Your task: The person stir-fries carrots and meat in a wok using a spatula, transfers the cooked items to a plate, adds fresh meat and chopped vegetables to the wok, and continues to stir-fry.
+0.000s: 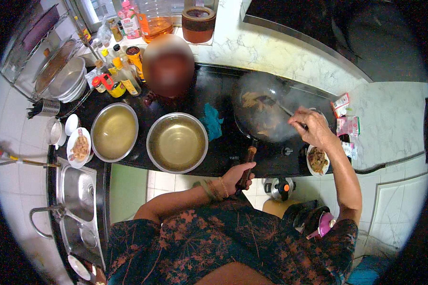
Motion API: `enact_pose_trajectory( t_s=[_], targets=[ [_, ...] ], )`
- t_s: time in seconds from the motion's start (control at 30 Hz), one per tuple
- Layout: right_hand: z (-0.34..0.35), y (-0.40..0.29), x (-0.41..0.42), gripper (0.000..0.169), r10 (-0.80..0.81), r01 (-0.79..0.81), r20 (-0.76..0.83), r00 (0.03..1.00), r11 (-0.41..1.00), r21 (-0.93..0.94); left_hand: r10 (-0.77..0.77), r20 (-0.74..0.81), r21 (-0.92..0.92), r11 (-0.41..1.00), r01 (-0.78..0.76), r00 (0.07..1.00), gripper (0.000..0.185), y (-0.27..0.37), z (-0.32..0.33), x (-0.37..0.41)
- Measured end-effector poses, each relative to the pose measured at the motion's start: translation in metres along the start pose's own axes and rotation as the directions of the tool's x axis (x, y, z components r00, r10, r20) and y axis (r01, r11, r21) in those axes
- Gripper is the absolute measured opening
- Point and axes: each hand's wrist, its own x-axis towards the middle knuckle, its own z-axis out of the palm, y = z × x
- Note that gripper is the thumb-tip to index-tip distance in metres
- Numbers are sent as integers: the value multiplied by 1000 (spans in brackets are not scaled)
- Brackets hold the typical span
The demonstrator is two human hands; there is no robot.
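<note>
A dark wok (246, 117) sits on the stove, with steam rising from it. Browned pieces of food (251, 99) lie in it. My left hand (237, 177) is wrapped around the wok's wooden handle (251, 153) at the counter's front edge. In my right hand (312, 126) is a spatula (283, 108), its blade among the food in the wok. Just below my right wrist, a white oval plate (321, 174) carries cooked food.
Two metal basins of liquid, a left one (135, 117) and a right one (204, 130), stand left of a teal cloth (212, 121). Further left are a plate of food (71, 142) and a sink (75, 188). Sauce bottles (128, 83) crowd the back. A range hood (306, 39) overhangs the right.
</note>
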Motion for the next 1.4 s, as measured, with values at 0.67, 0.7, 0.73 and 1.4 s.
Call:
enact_pose_trajectory(
  t_s=[0.67, 0.7, 0.73, 1.4],
  targets=[
    [-28, -31, -11, 10, 32, -35, 102, 994, 999, 27, -18, -18, -12, 1000, 17, 1000, 25, 5, -3, 2],
    [-36, -37, -14, 10, 30, -36, 116, 993, 998, 50, -9, -9, -1, 1000, 9, 1000, 26, 5, -4, 3],
    [-40, -48, -13, 9, 63, -85, 162, 985, 988, 130, 0, -1, 8, 1000, 0, 1000, 27, 5, -6, 4],
    [-2, -25, -16, 10, -15, 19, 113, 994, 999, -38, -70, 34, 24, 997, 69, 997, 30, 6, -5, 3]
  ],
)
